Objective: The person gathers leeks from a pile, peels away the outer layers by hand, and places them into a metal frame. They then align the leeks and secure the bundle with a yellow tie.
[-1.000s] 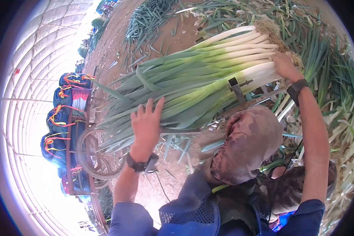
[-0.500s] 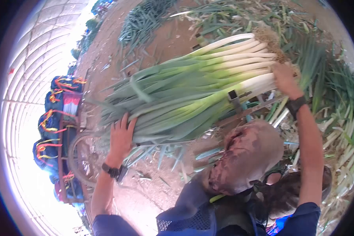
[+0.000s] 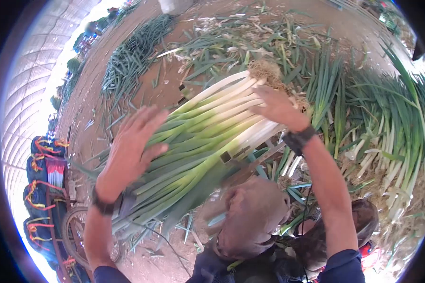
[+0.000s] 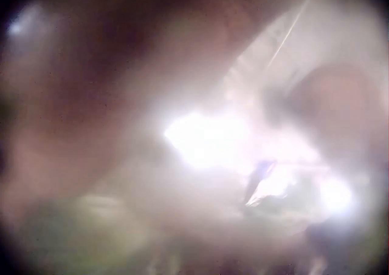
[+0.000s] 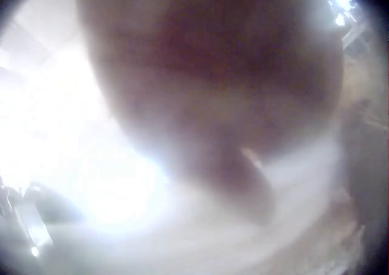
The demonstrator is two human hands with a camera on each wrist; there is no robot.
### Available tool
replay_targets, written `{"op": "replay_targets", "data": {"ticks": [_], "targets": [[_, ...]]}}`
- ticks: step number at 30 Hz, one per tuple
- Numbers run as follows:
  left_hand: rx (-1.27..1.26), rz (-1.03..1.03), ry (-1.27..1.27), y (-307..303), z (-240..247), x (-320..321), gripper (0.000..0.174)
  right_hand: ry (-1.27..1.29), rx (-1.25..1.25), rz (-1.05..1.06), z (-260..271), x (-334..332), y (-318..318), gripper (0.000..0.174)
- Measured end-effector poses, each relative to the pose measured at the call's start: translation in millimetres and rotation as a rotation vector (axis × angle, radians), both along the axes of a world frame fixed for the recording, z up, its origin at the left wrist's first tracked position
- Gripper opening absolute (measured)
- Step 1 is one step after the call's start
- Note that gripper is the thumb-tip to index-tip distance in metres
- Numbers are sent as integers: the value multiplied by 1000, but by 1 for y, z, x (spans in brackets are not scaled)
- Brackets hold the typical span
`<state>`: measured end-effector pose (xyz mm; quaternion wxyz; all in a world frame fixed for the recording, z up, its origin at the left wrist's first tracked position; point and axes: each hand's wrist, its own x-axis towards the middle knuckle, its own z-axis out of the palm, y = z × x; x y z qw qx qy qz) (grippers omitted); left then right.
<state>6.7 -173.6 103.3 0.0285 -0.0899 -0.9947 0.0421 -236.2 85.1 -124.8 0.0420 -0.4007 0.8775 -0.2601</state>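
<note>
A wide bundle of long green onions [image 3: 208, 127] lies in the middle of the head view, roots at the upper right and leaves toward the lower left. Over the leafy part is the left hand [image 3: 134, 146], its fingers extended and slightly blurred; whether it touches the leaves cannot be told. The right hand [image 3: 278, 107] rests on the white stems near the roots [image 3: 265, 73], fingers stretched across them. Both wrist views are heavily blurred: the left hand [image 4: 79, 93] fills much of one, and the right hand [image 5: 213, 68] lies above pale stems [image 5: 292, 190] in the other.
A metal frame with a square tube end [image 3: 226, 156] stands beside the person's knee [image 3: 252, 214]. Loose onions [image 3: 401, 122] are heaped at the right, cut leaves [image 3: 137, 59] at the upper left. A cart wheel [image 3: 75, 231] and blue bundles [image 3: 38, 203] stand at the left.
The head view has shifted, so the bundle appears lower and further left. The left hand has come off its place at the lower leaf edge and moved up over the leaves. The right hand stays near the roots.
</note>
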Motion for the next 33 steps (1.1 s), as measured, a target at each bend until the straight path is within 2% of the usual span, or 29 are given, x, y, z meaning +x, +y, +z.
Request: {"op": "replay_targets", "data": {"ticks": [1, 2, 3, 4, 6, 7, 9, 11, 13, 14, 15, 16, 17, 18, 20, 22, 23, 25, 26, 28, 29, 32, 33], "targets": [[3, -18, 0, -22, -41, -7, 60, 0, 3, -18, -2, 10, -9, 69], [103, 117, -172, -56, -88, -9, 69, -22, 144, -69, -4, 21, -17, 74], [204, 256, -345, -73, -112, -9, 77, -42, 287, -115, -5, 28, -18, 80], [211, 252, -343, -68, -115, 0, 77, -39, 295, -118, -1, 27, -14, 80], [233, 205, -407, -54, -118, 21, 92, -182, 362, 1, 6, 27, -1, 86], [237, 213, -417, -50, -119, 27, 92, -170, 380, -27, 6, 31, -2, 85], [176, 242, -402, -44, -118, 23, 103, -142, 347, -49, -3, 31, -9, 85], [193, 239, -411, -60, -128, 16, 103, -124, 326, -95, -13, 32, -9, 85], [231, 217, -453, -65, -126, 8, 102, -58, 178, -83, -24, 32, -17, 76], [218, 187, -436, -65, -125, 11, 102, -11, 172, 70, -50, 20, -20, 63], [210, 142, -418, -64, -129, 14, 101, 153, -130, -114, -38, 42, -6, 51], [191, 129, -386, -64, -134, 15, 101, 26, 12, -98, -21, 44, -5, 50], [160, 142, -352, -64, -136, 17, 101, 228, -127, -293, -26, 66, -6, 40], [163, 120, -364, -63, -135, 16, 101, 220, -116, -315, -33, 83, 12, 40], [159, 150, -333, -60, -135, 17, 102, 285, -547, -365, -48, 113, 64, 33], [144, 151, -358, -55, -134, 16, 101, -115, -537, -834, -104, 137, 118, 32], [119, 148, -347, -55, -133, 17, 102, -275, -664, -1049, -156, 140, 141, 26], [93, 140, -335, -51, -133, 10, 102, -463, -405, -1262, -228, 151, 177, 28], [93, 142, -333, -49, -132, 9, 103, -473, -404, -1261, -239, 149, 176, 28], [81, 156, -346, -50, -132, 11, 104, -571, -29, -1156, -265, 148, 169, 40], [81, 146, -359, -52, -134, 13, 105, -691, 160, -1138, -246, 137, 155, 50], [63, 172, -359, -52, -131, 11, 105, -684, 245, -1018, -286, 126, 140, 55], [78, 173, -376, -50, -129, 10, 104, -704, 269, -1025, -285, 121, 135, 57]]}}
